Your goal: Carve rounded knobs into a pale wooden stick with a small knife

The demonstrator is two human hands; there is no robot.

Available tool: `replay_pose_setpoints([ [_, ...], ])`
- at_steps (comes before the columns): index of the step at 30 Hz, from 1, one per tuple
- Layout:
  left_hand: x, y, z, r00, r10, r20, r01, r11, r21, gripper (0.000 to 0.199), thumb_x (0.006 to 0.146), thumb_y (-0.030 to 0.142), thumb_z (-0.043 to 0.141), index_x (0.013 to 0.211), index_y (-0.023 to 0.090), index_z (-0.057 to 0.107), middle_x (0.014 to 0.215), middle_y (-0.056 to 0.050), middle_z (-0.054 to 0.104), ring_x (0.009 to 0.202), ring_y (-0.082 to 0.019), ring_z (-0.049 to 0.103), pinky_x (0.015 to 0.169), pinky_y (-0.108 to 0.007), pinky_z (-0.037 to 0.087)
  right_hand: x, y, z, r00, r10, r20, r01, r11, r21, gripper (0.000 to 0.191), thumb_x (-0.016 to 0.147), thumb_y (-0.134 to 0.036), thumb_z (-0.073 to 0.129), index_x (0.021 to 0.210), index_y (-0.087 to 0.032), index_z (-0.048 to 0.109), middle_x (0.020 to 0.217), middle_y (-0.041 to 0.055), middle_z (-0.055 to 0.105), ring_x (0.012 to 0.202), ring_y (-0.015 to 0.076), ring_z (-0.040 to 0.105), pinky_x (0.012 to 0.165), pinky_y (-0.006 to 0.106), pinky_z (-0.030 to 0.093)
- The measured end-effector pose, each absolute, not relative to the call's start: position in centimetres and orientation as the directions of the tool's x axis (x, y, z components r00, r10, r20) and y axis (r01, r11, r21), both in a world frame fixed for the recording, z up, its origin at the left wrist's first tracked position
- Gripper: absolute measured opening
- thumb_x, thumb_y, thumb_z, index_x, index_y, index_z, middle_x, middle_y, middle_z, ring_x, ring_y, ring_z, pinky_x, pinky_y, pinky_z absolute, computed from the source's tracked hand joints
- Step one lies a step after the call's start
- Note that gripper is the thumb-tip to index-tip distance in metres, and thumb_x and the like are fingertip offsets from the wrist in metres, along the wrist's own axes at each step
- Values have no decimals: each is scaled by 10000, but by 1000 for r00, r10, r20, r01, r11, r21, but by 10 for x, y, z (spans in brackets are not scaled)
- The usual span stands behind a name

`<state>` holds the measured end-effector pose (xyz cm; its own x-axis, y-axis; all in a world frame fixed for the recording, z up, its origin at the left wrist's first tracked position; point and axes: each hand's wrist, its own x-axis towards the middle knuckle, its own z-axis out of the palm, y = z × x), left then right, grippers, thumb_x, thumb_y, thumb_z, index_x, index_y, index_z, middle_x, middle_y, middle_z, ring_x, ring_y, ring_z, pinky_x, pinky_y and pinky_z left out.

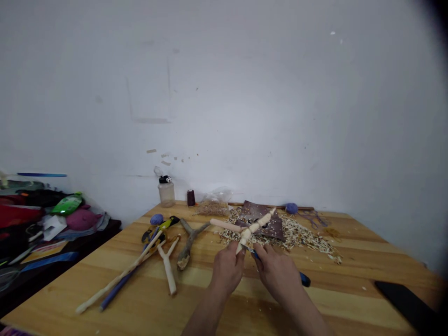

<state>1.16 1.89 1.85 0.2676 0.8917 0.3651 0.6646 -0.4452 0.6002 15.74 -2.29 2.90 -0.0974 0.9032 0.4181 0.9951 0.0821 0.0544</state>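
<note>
Shavings (294,233) heaped on the table, a pale forked branch (250,229) held in both hands

A bare white wall (224,93) fills the upper half of the frame. Below it, a wide wooden table (350,275) runs across the bottom, with a heap of bags and cloth (24,210) on a dark surface at lower left. A black phone (402,303) lies at the lower right corner of the table.

Along the table's far edge stand a plastic bottle (166,191) and a dark spool (191,198). Right of centre, the shavings spread around a dark brown mat (261,219). At centre left lie a long pale stick (119,270), a peeled forked stick (168,263), and a Y-shaped branch (189,242) with its dark bark on.

The forked branch sits just above the mat, mostly stripped to pale wood and left knobbly along one arm. No bark shows on it from here. The left hand (227,268) is closed around its lower end. The right hand (278,273) is curled around a blue-handled knife (304,279), close against the branch; its blade is hidden.
</note>
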Motion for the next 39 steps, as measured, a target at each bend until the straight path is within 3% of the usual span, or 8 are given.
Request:
replay_pose_setpoints([
  [5,18,15,22,195,944,268,842,-301,447,252,869,251,336,986,155,538,865,-123,658,791,-240,611,663,-298,371,148,-18,18,-41,892,449,996,4,84,189,860,-163,430,1008,-239,521,783,40,597,660,158,601,523,233,305],
  [9,25,15,18,125,959,255,782,-253,569,224,864,235,347,969,158,529,864,-109,655,792,-220,600,663,-286,370,142,-16,10,-25,865,502,997,-13,71,258,843,-110,426,1040,-241,528,806,49,605,717,185,607,569,246,343],
  [12,26,19,12,135,953,270,579,-297,759,181,855,244,371,863,170,537,791,-61,633,743,-175,571,637,-249,363,143,-12,6,40,865,500,989,36,-142,222,890,-212,392,1070,-245,518,845,49,639,703,180,621,563,243,364],
  [16,23,24,9,120,956,266,435,-292,852,247,847,357,386,735,177,514,636,0,529,618,-144,491,556,-230,320,151,-8,8,180,866,467,818,132,-560,269,913,-357,321,1055,-206,494,871,58,668,720,172,635,586,239,407],
  [19,18,26,11,101,958,269,406,-286,868,253,834,381,397,757,174,522,620,14,492,602,-135,457,548,-229,305,157,-10,12,159,881,446,722,204,-661,252,901,-356,300,971,-201,486,767,32,653,653,158,618,562,232,404],
  [23,15,27,13,96,955,281,348,-297,890,218,813,357,428,828,170,540,656,7,506,624,-132,455,565,-225,325,158,-14,15,52,892,449,787,240,-568,216,874,-331,341,942,-205,502,711,15,637,625,162,600,553,232,383],
  [32,14,33,5,146,967,209,244,-240,940,297,790,439,448,719,167,546,512,54,373,493,-97,367,473,-204,274,162,-18,19,-86,855,512,973,181,-140,278,858,-260,419,1106,-287,541,897,28,651,734,163,602,588,230,341],
  [39,14,32,5,174,962,211,214,-246,946,309,783,445,459,716,159,554,502,59,367,483,-90,349,466,-200,271,163,-23,30,-132,860,493,983,178,-48,306,836,-215,458,1125,-286,533,874,33,622,799,177,567,645,246,340],
])
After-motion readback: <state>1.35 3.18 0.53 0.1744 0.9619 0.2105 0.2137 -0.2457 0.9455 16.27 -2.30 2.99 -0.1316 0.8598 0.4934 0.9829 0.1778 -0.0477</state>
